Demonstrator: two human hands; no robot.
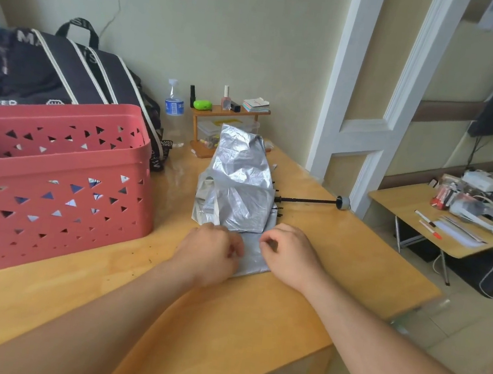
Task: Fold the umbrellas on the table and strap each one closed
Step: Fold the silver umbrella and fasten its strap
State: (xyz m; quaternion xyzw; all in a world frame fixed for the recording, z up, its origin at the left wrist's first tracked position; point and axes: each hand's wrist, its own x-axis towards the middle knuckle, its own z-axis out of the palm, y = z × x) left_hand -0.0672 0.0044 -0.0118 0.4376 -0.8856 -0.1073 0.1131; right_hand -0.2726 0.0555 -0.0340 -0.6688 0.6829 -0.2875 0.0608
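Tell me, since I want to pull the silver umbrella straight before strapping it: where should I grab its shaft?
Probably by the round handle ending the black shaft, coming from the table's right side. The shaft sticks out bare to the right of the crumpled silver canopy, lying flat and clear of both hands, which are busy at the near flap.

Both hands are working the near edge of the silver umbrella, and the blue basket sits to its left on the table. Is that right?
Not quite: the basket is red, not blue, as the head view shows. The rest holds: both the left hand and right hand are at the silver umbrella's near edge, basket to its left.
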